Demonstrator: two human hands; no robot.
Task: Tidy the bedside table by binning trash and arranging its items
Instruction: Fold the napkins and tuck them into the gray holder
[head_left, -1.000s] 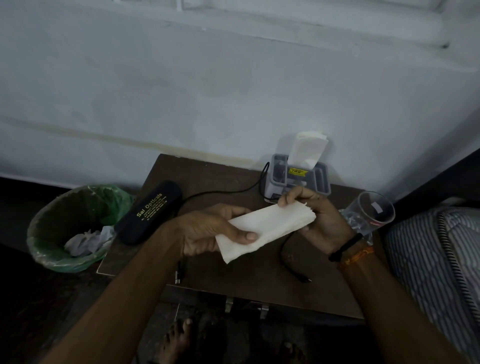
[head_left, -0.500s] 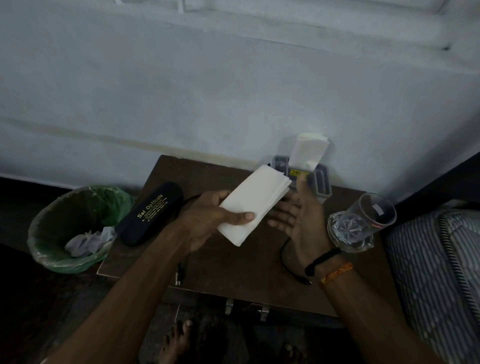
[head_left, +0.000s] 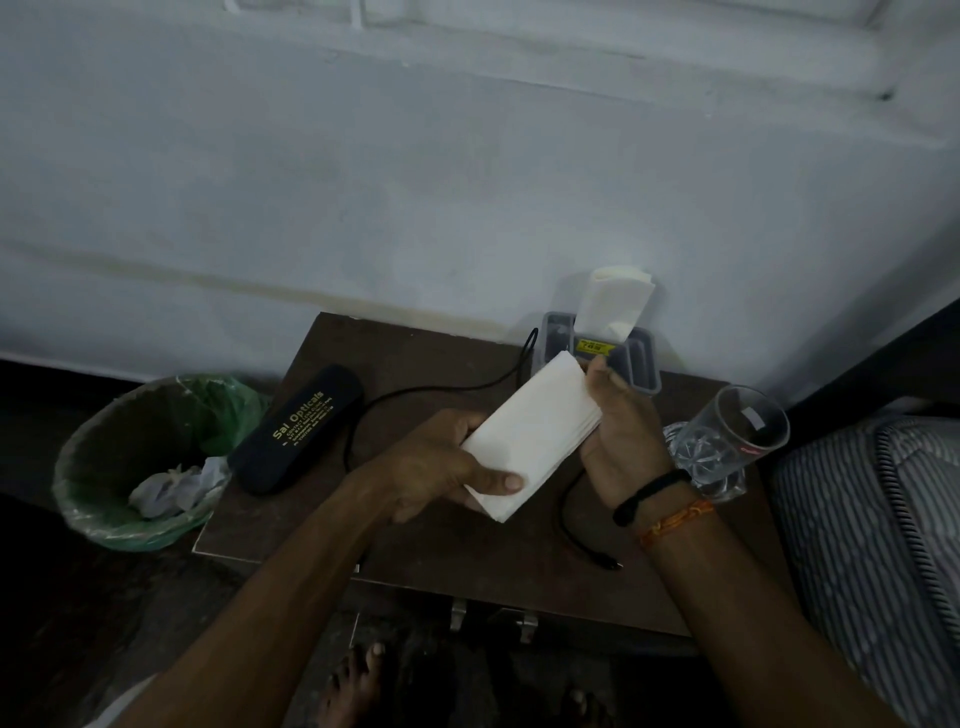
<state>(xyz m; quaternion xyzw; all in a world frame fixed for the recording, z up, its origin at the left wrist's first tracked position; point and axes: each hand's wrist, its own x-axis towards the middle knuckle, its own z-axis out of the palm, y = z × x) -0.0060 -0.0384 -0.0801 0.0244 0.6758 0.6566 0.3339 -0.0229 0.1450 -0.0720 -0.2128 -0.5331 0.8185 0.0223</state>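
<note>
Above the dark wooden bedside table (head_left: 457, 551) I hold a folded stack of white tissues (head_left: 530, 434). My left hand (head_left: 436, 467) grips its near end, thumb on top. My right hand (head_left: 623, 436) presses against its right edge and far corner. A grey tissue holder (head_left: 641, 358) with one tissue standing up in it sits at the table's back edge by the wall. A black spectacle case (head_left: 296, 428) with gold lettering lies at the table's left. A clear glass (head_left: 732, 441) stands on the right. A black cable (head_left: 441, 389) runs across the table.
A bin with a green liner (head_left: 119, 525) holding crumpled paper stands on the floor left of the table. A striped mattress (head_left: 878, 545) lies to the right. The white wall is right behind the table. My bare feet show below the table's front edge.
My right hand let go of the tissue stack, opened beside it, and has now come back against its right edge. The left hand turned the stack so it points toward the holder.
</note>
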